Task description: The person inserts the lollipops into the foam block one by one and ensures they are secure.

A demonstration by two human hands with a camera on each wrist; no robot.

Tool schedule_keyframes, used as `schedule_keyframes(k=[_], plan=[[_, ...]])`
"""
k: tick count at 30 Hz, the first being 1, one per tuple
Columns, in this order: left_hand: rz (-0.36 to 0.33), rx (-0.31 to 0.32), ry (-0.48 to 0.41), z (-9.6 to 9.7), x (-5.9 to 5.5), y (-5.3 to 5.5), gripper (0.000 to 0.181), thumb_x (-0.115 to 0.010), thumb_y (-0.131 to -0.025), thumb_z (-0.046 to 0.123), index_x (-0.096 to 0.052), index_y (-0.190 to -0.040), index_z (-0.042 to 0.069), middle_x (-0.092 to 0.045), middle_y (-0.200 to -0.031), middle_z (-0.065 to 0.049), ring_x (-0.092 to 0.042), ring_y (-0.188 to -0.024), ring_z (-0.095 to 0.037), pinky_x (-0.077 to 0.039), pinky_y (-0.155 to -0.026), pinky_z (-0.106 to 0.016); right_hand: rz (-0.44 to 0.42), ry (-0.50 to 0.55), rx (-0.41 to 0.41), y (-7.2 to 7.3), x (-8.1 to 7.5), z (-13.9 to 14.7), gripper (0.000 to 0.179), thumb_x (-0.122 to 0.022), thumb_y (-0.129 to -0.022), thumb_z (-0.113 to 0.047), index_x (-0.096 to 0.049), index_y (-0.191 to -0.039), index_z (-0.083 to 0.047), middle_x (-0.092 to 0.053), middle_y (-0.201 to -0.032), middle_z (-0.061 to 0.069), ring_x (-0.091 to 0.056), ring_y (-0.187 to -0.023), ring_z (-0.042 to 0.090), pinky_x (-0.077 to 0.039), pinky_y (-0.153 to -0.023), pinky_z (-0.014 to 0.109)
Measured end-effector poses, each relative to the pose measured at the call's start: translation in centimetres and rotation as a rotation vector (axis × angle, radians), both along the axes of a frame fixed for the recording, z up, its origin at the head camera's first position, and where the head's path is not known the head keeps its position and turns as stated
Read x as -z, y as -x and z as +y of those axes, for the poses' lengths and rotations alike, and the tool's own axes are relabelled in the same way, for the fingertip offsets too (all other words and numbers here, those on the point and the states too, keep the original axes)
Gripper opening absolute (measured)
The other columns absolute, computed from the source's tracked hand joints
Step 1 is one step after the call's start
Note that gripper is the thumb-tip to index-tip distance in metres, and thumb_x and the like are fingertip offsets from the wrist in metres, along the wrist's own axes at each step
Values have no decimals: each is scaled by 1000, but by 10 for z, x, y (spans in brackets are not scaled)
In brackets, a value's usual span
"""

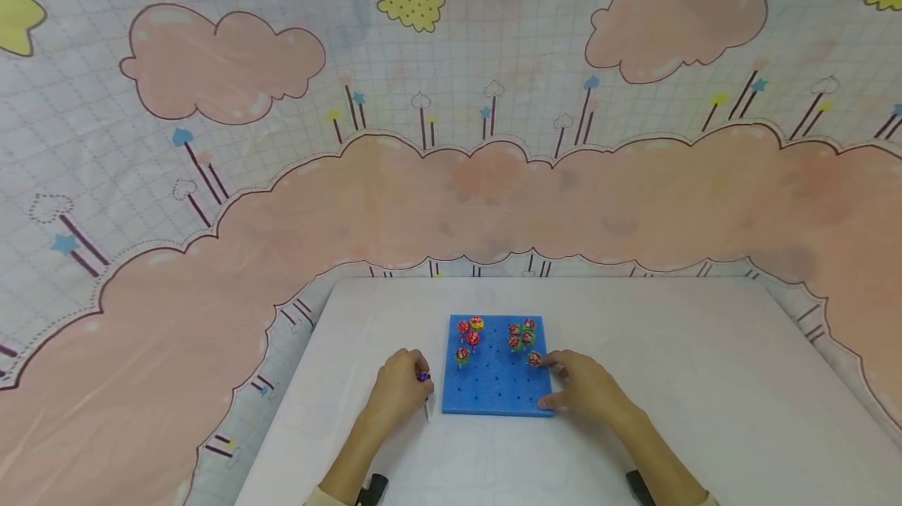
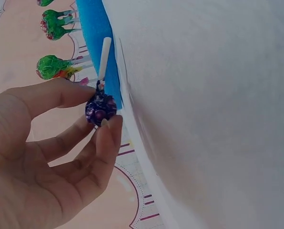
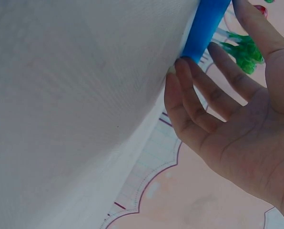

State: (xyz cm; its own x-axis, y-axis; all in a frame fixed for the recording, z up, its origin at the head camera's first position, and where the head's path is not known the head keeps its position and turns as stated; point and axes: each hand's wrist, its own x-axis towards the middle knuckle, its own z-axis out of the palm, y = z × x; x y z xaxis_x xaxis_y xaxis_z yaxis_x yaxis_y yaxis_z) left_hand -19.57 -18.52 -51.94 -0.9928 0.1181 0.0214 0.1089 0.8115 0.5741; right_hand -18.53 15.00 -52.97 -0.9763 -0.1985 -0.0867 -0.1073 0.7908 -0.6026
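In the head view, a blue board [image 1: 486, 377] with rows of small holes lies on the table. Several lollipops stand in it, in a left group [image 1: 473, 338] and a right group [image 1: 528, 337]. My left hand [image 1: 402, 384], just left of the board, pinches a purple-wrapped lollipop [image 2: 101, 109] by its head between thumb and fingertips. Its white stick [image 2: 104, 59] points down toward the table. Along the board's right edge, my right hand [image 1: 588, 387] rests with fingers spread and gently bent, touching the side. One red-and-green lollipop [image 1: 534, 359] stands by its fingertips.
A white table [image 1: 705, 381] carries the board near its middle. Behind it hangs a cloth [image 1: 451, 200] printed with clouds and stars. Dark wrist straps [image 1: 372, 489] show at the lower edge of the head view.
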Motion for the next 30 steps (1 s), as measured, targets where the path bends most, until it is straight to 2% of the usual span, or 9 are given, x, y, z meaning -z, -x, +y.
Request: schedule_keyframes(k=[20,25,30], plan=[[59,-60,-65,-5,-11,-9,21,-82,-80,3,-67,-94,5,-58,-94,-7,-56,-75,-16,-50,-59,-25,-9,-5,12,0,3,-1,67,-98,-69,-34,-71,-127,-15,-72,-118,2,-66,-109,24,-58,-94,49],[109,-32,-104,-6,-14,-10,20,-80,-80,2,-68,-94,7,-56,-94,-7,-58,-74,-13,-49,-58,-24,-5,-13,10,0,2,0,66,-99,-68,-33,-72,-126,-15,-72,-118,3,-66,-108,24,-57,-94,49],[175,5,-114,-5,-18,-10,19,-80,-81,1,-68,-93,11,-56,-92,-4,-56,-77,-12,-50,-65,-25,3,-14,3,1,2,0,66,-99,-68,-33,-72,-126,-15,-72,-118,2,-66,-108,24,-58,-94,49]])
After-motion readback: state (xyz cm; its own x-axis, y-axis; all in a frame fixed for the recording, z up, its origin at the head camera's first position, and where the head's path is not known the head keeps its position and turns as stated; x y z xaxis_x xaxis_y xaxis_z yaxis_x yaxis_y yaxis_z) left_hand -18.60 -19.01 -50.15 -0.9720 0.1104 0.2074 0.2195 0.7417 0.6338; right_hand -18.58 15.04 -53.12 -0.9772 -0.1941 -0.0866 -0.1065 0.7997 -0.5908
